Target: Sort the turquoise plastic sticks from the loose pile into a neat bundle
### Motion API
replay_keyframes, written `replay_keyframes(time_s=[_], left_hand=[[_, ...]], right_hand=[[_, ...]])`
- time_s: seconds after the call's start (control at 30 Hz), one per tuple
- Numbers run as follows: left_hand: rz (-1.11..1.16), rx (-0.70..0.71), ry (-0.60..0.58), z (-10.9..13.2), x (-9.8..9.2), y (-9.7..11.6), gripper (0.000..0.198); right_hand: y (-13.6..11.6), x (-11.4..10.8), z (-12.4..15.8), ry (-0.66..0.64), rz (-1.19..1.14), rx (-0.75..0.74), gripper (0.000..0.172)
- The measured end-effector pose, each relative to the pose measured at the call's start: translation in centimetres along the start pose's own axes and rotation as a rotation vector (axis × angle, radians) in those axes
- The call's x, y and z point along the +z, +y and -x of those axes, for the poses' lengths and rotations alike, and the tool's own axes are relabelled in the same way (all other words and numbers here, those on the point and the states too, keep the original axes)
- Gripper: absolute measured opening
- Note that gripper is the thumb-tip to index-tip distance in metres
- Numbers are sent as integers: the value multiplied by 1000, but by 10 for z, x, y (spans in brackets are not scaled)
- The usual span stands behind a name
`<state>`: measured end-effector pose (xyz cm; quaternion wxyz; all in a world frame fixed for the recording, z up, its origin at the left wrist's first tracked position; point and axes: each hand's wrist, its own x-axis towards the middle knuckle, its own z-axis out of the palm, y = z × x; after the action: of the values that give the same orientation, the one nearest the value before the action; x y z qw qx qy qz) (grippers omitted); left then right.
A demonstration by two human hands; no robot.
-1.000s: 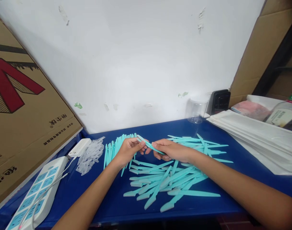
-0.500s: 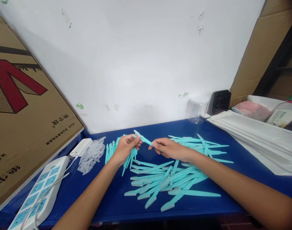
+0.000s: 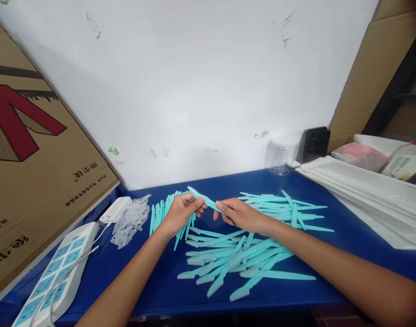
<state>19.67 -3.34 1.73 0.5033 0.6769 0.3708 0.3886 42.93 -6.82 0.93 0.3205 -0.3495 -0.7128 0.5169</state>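
Observation:
Between my two hands is a turquoise eyebrow razor, slanting down to the right. My left hand pinches it near its upper left end, thumb on top. With closed fingers, my right hand grips its lower right end. Below and to the right lies a loose pile of similar turquoise razors, pointing various ways. Another group of razors lies behind my right forearm. Beside and partly behind my left hand is a tighter row of razors. Small clear plastic covers are heaped further left.
A white power strip with cables and a white box lie at the left, beside a large carton. A clear jar stands by the wall. White plastic bags are stacked at the right on the blue table.
Both hands have shifted slightly, and my left fingers have slid a little along the razor towards my right hand. The piles look the same.

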Motion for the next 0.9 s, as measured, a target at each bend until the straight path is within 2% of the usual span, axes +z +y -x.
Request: replay_keyframes(time_s=[0.13,0.27,0.4,0.6,0.73,0.9], left_hand=[[-5,21,61,-1,-1,3,36],[12,47,148,-2,-8,7,36],[38,64,147,-3,-15,7,35],[60,56,128,-3,-15,3,36],[100,71,174,-4,-14,4,42],[60,89,244,-4,-14,8,39]], right_hand=[[2,0,-2,15,-63,45,58],[8,-3,-4,27,-122,23,57],[7,-4,-3,55,-124,35,55],[1,-4,0,80,-225,61,53],[2,-4,-1,76,-255,74,53],[4,0,-1,73,-270,76,51]])
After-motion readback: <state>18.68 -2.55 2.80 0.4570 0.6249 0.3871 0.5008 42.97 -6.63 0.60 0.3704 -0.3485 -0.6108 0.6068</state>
